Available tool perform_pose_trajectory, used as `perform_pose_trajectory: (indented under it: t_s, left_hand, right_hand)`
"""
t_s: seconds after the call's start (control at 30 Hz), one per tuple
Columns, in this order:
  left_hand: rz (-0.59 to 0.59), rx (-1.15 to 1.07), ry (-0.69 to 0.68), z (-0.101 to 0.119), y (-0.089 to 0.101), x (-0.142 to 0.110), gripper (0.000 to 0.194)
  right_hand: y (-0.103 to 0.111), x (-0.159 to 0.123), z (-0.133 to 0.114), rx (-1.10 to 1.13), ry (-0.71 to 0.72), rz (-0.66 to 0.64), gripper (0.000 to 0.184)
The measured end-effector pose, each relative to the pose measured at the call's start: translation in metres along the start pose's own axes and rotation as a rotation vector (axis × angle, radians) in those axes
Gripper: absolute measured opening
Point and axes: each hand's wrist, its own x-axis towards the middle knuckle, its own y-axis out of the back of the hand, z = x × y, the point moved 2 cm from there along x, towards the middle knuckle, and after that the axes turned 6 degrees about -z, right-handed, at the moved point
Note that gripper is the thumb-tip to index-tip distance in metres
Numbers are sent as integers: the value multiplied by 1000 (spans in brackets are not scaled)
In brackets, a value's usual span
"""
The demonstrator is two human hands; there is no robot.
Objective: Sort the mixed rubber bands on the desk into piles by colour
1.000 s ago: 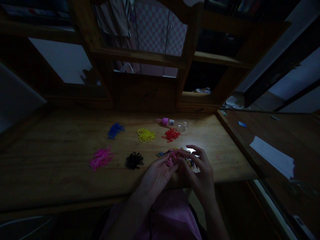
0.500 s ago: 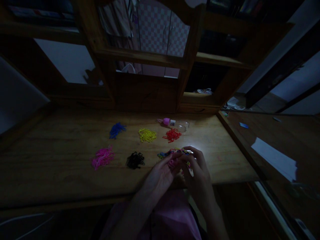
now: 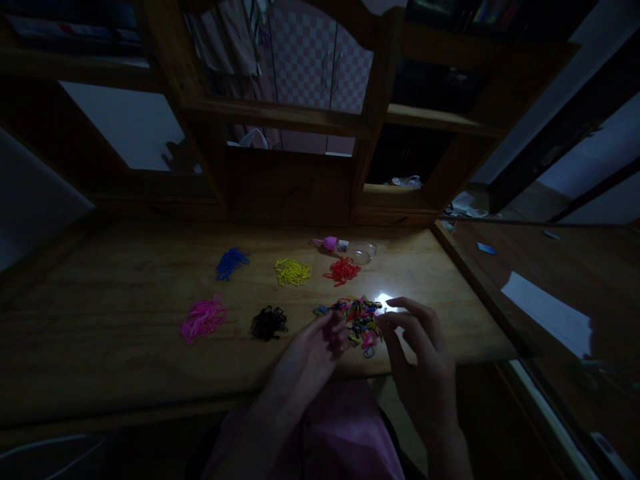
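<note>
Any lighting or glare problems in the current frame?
Head view, lighting: dim overall, lower corners nearly black. Head view, glare: one white patch on the table, by the right hand's fingertips. Head view, shadow: left hand's curled fingers.

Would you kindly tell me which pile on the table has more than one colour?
The mixed pile, by the left hand and right hand; the blue pile, yellow pile, red pile, pink pile and black pile are each one colour.
</note>
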Motion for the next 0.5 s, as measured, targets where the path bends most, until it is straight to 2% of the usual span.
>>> perform_pose_trajectory:
  t_s: [0.13,0.2,0.33,0.5]
  left_hand:
    - [25,14,-200,37,11,-18,31]
    - [66,138,-349,55,21,-25,32]
    - [150,670,-657,80,42,-35,28]
    - [173,1632,-954,91,47,-55,31]
  right_hand:
    - [6,-2,9,12,-65,47,11]
    - [5,-4,15,14,-89,36,11]
    - [3,-7,21,17,-117,1,12]
    - [3,-6,21,27,-109,-5,11]
